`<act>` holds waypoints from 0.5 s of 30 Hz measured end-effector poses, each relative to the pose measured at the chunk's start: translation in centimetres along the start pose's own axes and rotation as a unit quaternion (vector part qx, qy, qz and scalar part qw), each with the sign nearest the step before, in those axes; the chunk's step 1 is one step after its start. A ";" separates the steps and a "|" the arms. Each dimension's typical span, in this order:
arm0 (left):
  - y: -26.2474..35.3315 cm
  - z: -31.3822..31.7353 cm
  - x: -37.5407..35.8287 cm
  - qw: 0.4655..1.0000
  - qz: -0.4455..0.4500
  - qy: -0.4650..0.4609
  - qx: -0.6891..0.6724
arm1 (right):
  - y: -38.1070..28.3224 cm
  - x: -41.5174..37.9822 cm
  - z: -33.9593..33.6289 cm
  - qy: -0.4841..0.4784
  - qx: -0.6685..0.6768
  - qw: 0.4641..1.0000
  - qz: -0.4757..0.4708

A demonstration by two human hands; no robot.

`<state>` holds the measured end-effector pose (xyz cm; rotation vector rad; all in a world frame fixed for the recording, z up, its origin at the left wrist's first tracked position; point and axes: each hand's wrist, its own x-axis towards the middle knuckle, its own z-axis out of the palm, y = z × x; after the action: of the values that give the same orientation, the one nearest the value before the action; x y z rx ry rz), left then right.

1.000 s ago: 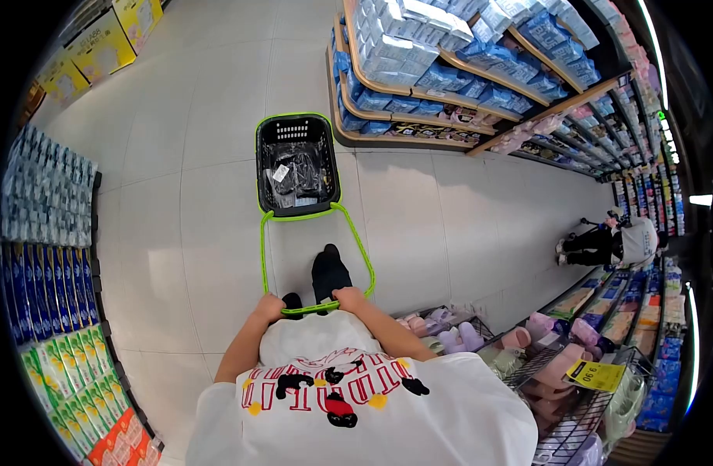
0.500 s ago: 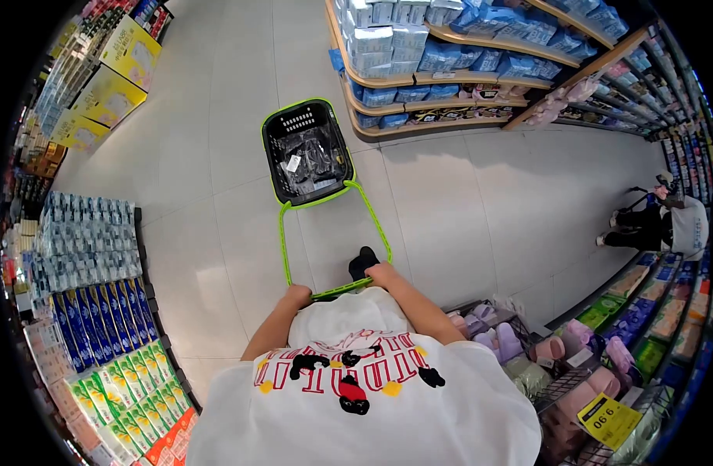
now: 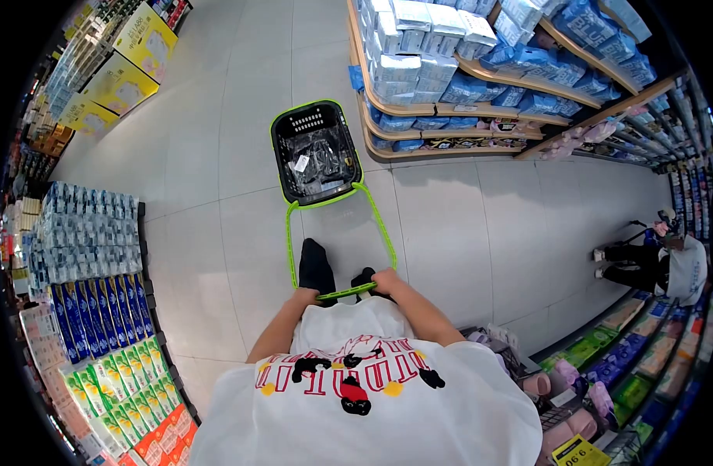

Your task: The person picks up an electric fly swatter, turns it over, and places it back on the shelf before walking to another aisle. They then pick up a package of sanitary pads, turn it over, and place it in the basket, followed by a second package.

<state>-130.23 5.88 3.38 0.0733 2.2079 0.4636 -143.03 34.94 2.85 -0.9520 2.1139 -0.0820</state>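
Observation:
A black shopping basket (image 3: 282,167) with a lime-green rim stands on the floor ahead of me. Dark items in clear plastic wrapping (image 3: 319,159), one bearing a white tag, lie inside it. Its long green handle (image 3: 347,292) reaches back to my waist. My left hand (image 3: 307,297) is closed around the left end of the handle's crossbar. At the right end, my right hand (image 3: 384,280) grips the same bar. Between the handle's two side arms my dark shoe (image 3: 315,264) shows on the floor.
Curved wooden shelves (image 3: 449,109) with blue and white packs stand ahead right. Stacked tissue packs (image 3: 92,241) line the left, with yellow boxes (image 3: 139,43) farther off. Slippers (image 3: 581,423) fill a rack close by on my right. Another person (image 3: 655,264) stands in the right aisle.
My left foot has come forward into view between the handle's arms. The shelves ahead and the slipper rack have shifted nearer and backward as I move forward; both hands keep their hold.

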 end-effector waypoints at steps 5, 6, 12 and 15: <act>-2.4 -3.9 1.2 0.994 0.046 -0.033 -0.094 | -0.6 1.6 -1.6 -0.028 -0.040 0.997 0.051; -4.1 -5.0 2.1 0.983 0.056 -0.046 -0.167 | -1.4 2.4 -3.1 -0.037 -0.057 0.994 0.080; -8.7 -11.6 5.9 0.976 0.126 -0.097 -0.149 | -3.8 5.8 -10.9 -0.011 -0.092 0.985 0.147; -10.2 -13.9 5.2 0.983 0.128 -0.019 -0.127 | -5.4 9.1 -15.1 -0.011 -0.107 0.979 0.172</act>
<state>-143.09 -6.77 3.79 0.2299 2.0927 0.8758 -153.82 21.40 9.18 -0.6879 2.2669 0.3369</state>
